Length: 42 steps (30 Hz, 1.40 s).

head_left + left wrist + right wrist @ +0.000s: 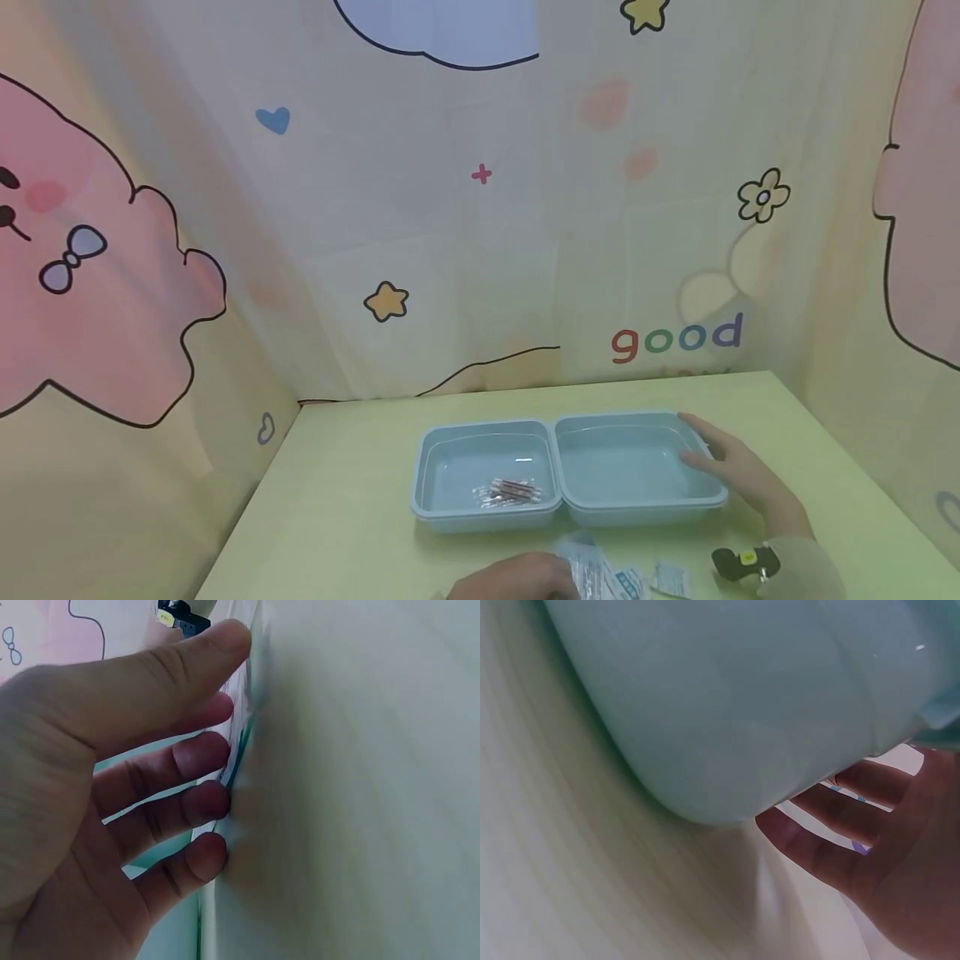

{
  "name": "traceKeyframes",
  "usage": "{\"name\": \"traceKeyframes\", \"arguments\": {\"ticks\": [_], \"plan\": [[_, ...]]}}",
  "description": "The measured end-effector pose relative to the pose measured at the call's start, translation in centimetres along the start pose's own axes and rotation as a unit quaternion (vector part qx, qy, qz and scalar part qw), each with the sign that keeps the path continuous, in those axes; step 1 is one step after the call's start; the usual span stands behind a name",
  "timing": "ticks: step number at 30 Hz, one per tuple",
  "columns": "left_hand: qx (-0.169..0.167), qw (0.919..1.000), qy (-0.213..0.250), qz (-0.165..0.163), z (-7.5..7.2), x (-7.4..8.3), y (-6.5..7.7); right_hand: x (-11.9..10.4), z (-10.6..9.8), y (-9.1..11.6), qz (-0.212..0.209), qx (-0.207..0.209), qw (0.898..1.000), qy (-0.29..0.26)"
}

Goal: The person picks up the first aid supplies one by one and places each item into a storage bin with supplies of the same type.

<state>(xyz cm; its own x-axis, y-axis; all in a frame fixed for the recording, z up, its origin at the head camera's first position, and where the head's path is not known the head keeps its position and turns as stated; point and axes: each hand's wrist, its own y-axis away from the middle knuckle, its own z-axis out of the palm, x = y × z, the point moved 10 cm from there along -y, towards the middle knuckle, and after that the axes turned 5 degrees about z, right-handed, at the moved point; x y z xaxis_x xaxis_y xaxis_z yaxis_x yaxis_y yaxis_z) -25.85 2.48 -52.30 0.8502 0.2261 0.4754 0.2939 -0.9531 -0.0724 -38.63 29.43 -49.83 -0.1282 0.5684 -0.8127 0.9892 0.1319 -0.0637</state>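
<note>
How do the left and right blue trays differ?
The left tray holds a small pile of swab-like sticks; the right tray shows none. The right hand touches the right tray's edge, while no hand touches the left tray. The right tray looks wider than the left tray. Both are pale blue with rounded corners.

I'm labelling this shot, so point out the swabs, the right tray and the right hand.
Swabs [513, 492]: head view, middle of the bundle.
Right tray [626, 467]: head view, bare inside floor.
Right hand [737, 470]: head view, back of the hand.
</note>
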Motion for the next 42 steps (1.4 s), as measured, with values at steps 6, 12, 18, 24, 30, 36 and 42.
{"name": "traceKeyframes", "arguments": {"ticks": [6, 12, 18, 24, 30, 36, 42], "plan": [[-0.017, 0.9978, -0.054, 0.032, 0.3, 0.5, -0.6, 0.0, 0.1, 0.1, 0.01, -0.009, 1.0, -0.01], [-0.018, 0.9926, -0.095, 0.074, 0.7, 1.2, -0.5, -0.3, 0.1, 0.4, 0.004, -0.017, 1.0, -0.024], [-0.032, 0.9899, -0.121, 0.067, 0.7, 1.2, -0.4, -0.1, 0.2, 0.3, 0.01, -0.018, 1.0, -0.022], [-0.044, 0.9881, -0.14, 0.047, 0.7, 1.2, -0.5, 0.1, 0.1, 0.1, 0.019, -0.014, 1.0, -0.009], [-0.045, 0.9898, -0.134, 0.015, 0.8, 0.9, -0.6, 0.1, 0.0, 0.0, 0.014, -0.011, 1.0, -0.008], [-0.064, 0.9685, -0.225, 0.086, 1.8, 1.7, -0.8, 0.2, 0.0, -0.1, 0.013, -0.014, 1.0, -0.011], [-0.047, 0.9576, -0.264, 0.104, 2.1, 1.8, -1.1, 0.0, 0.0, 0.1, 0.008, -0.013, 1.0, -0.014]]}}
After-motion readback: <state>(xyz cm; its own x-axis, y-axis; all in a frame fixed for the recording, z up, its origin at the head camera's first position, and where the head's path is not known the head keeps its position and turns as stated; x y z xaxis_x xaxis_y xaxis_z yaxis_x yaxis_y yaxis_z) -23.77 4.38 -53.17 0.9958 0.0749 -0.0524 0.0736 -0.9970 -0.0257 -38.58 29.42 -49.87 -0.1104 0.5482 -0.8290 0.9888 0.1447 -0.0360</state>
